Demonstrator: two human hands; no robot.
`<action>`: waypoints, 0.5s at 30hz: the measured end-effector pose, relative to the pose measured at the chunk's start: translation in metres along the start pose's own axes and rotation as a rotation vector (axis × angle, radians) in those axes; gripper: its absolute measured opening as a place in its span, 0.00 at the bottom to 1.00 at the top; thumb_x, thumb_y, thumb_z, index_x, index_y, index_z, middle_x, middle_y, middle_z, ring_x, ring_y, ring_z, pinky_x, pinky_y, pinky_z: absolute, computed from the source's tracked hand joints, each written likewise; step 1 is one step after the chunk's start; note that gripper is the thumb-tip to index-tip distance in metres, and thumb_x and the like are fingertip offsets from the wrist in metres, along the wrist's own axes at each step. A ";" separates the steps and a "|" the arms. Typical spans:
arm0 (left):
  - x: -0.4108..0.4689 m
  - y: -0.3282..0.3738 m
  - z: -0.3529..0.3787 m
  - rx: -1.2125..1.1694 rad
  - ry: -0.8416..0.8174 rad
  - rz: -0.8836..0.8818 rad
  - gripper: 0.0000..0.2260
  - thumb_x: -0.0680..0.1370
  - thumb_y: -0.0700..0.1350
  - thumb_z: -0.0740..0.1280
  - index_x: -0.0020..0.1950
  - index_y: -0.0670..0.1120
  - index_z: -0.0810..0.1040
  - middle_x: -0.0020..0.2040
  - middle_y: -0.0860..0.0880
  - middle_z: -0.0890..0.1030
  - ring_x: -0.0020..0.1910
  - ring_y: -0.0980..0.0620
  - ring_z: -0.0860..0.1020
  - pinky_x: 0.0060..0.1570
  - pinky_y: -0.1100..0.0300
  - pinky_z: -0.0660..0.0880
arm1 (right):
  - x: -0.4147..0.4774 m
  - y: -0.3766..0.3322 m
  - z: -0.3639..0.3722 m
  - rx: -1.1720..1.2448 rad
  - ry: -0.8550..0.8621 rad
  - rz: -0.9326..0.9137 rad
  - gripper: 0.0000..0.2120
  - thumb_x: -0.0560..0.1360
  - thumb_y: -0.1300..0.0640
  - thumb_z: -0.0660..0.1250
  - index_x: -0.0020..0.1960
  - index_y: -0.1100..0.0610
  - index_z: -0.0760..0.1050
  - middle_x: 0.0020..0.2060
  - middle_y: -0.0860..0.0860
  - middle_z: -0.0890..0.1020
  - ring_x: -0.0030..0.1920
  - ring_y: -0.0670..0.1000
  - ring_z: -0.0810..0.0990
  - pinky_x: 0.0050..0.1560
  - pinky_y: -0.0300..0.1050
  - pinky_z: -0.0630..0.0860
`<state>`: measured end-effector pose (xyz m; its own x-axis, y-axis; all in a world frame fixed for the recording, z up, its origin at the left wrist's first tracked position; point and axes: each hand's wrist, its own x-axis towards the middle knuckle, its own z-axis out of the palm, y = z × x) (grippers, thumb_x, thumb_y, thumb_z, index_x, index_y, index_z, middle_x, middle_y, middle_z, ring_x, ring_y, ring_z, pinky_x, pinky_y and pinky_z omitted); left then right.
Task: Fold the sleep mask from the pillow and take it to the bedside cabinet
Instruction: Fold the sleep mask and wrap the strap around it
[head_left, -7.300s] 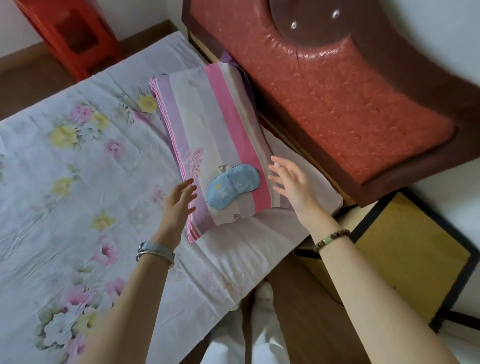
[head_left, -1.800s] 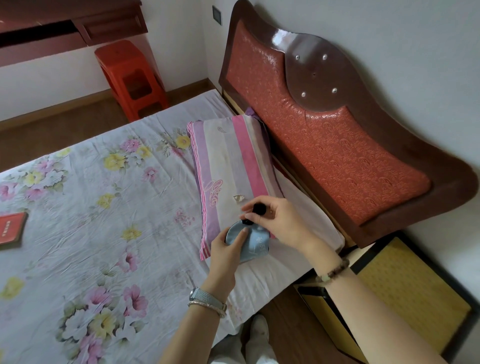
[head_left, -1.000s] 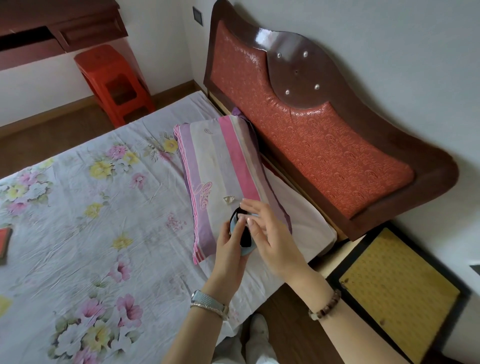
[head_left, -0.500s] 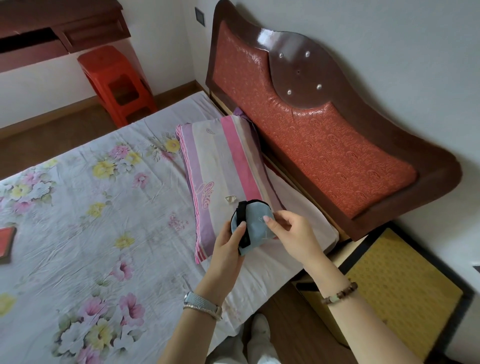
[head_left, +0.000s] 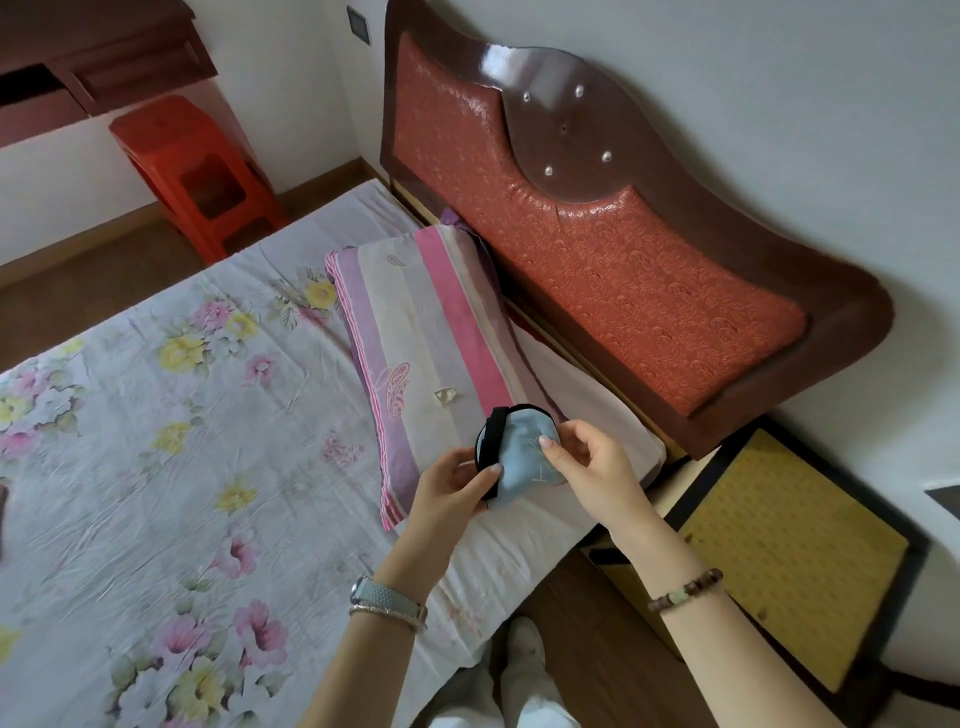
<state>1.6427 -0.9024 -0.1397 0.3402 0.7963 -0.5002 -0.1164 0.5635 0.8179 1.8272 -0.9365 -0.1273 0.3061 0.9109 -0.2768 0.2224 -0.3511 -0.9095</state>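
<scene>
Holding the folded sleep mask (head_left: 522, 457) between them, both hands hover above the near end of the striped pillow (head_left: 431, 343), clear of its cover. The left hand (head_left: 451, 488) is closed on the mask's left edge, thumb pressed over the black strap (head_left: 491, 447) that runs down the pale blue fabric; the right hand (head_left: 592, 478) pinches the right edge between thumb and curled fingers. The mask is doubled into a rounded half shape, its black lining showing as a thin rim along the top.

In this single head view, the pillow lies lengthwise against the red padded headboard (head_left: 623, 260), on a floral bedsheet (head_left: 156, 441) that covers the left side of the scene. A small clear trinket (head_left: 445, 396) sits on the pillow just beyond the mask. To the right, near the headboard's low corner, stands the bedside cabinet (head_left: 789, 545), its yellow top framed in black and bare; the right forearm crosses in front of its near-left corner. A beaded bracelet (head_left: 685, 590) circles the right wrist, a watch (head_left: 387, 597) the left. Far left, an orange plastic stool (head_left: 197, 171) stands on the wooden floor by the wall.
</scene>
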 end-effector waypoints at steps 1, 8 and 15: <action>0.001 0.000 0.001 0.028 0.002 0.015 0.14 0.77 0.37 0.69 0.62 0.36 0.77 0.53 0.37 0.85 0.47 0.48 0.85 0.47 0.58 0.81 | 0.000 0.002 -0.003 0.028 -0.010 0.031 0.02 0.77 0.51 0.69 0.48 0.47 0.77 0.42 0.48 0.82 0.43 0.41 0.82 0.41 0.34 0.79; 0.012 -0.002 0.011 0.170 -0.123 0.066 0.12 0.76 0.34 0.70 0.59 0.34 0.78 0.50 0.34 0.84 0.43 0.50 0.85 0.45 0.60 0.82 | -0.001 0.005 -0.023 0.080 -0.030 0.066 0.12 0.74 0.45 0.71 0.57 0.45 0.77 0.51 0.45 0.83 0.54 0.45 0.82 0.52 0.40 0.81; 0.020 -0.026 0.051 0.080 -0.236 -0.093 0.16 0.76 0.43 0.71 0.62 0.40 0.77 0.58 0.39 0.82 0.54 0.46 0.84 0.50 0.54 0.82 | -0.022 0.034 -0.047 0.098 0.270 0.119 0.12 0.75 0.49 0.72 0.56 0.51 0.76 0.47 0.45 0.81 0.50 0.45 0.81 0.46 0.38 0.80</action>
<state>1.7002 -0.9122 -0.1561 0.5556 0.6631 -0.5017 -0.0033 0.6051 0.7961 1.8715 -0.9785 -0.1380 0.5627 0.7695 -0.3022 0.0839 -0.4168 -0.9051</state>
